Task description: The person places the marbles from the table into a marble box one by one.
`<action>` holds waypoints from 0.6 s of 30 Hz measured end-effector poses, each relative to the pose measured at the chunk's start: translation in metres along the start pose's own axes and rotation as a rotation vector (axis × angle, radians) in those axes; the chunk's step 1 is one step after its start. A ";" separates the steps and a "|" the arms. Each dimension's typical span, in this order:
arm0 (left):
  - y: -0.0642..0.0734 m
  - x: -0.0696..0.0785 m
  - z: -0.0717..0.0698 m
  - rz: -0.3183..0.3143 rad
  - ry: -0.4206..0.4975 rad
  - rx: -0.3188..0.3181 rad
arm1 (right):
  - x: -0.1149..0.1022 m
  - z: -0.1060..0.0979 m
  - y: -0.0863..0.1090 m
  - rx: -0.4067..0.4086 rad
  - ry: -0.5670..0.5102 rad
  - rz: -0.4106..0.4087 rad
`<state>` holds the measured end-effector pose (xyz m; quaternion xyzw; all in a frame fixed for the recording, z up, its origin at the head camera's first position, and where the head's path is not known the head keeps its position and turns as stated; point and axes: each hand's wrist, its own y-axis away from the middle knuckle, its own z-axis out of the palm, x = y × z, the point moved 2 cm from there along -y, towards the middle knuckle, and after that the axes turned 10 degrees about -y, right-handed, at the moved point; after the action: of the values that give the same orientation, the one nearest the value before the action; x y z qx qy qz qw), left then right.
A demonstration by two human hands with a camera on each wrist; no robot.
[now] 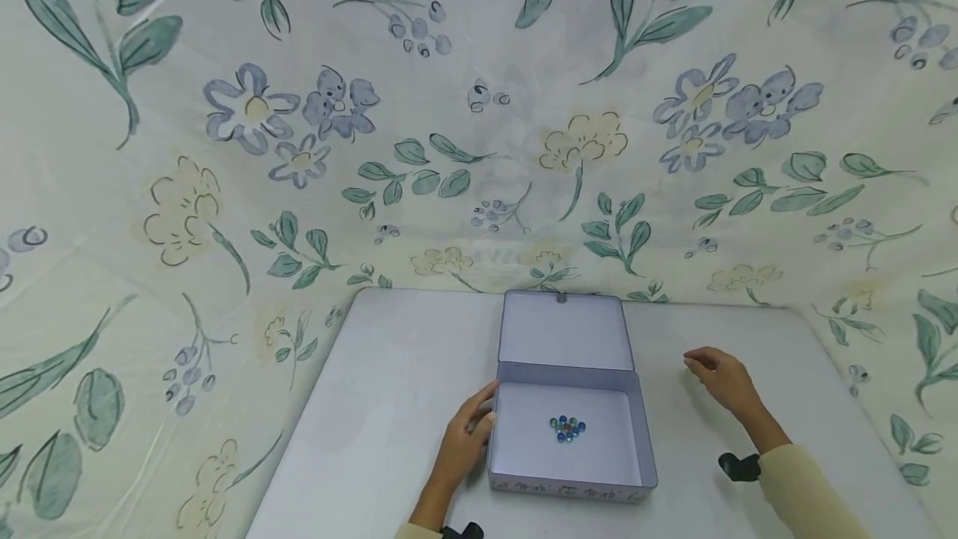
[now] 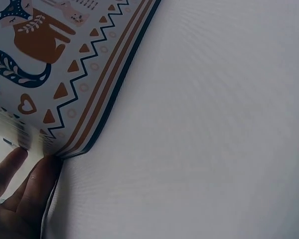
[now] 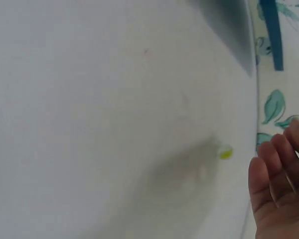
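An open tin box lies on the table, its lid folded back. Inside, on its floor, sits a small cluster of glass marbles, mostly blue and green. My left hand rests against the box's left wall. The left wrist view shows its fingers by the edge of the patterned tin. Right of the box, my right hand hovers over the table with loosely bent fingers. Near its fingertips a clear marble with yellow-green lies on the table. No held object shows in that hand.
The white table extends on both sides of the box. Floral cloth hangs behind it and at the sides. The raised lid lies toward the table's far edge.
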<state>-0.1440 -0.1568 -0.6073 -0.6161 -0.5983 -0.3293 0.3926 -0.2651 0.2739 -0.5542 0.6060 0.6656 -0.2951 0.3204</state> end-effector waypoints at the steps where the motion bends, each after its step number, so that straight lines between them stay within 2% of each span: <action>1: 0.000 0.000 0.000 -0.005 -0.001 0.001 | 0.002 0.000 0.000 0.003 0.006 0.024; 9: 0.000 0.000 0.000 0.004 -0.024 0.023 | 0.020 0.004 0.000 0.048 0.019 0.139; 18: 0.001 0.002 -0.001 0.017 -0.046 0.030 | 0.032 0.008 0.002 0.049 0.007 0.174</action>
<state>-0.1433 -0.1565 -0.6053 -0.6228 -0.6067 -0.3026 0.3905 -0.2641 0.2874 -0.5842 0.6702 0.6042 -0.2800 0.3277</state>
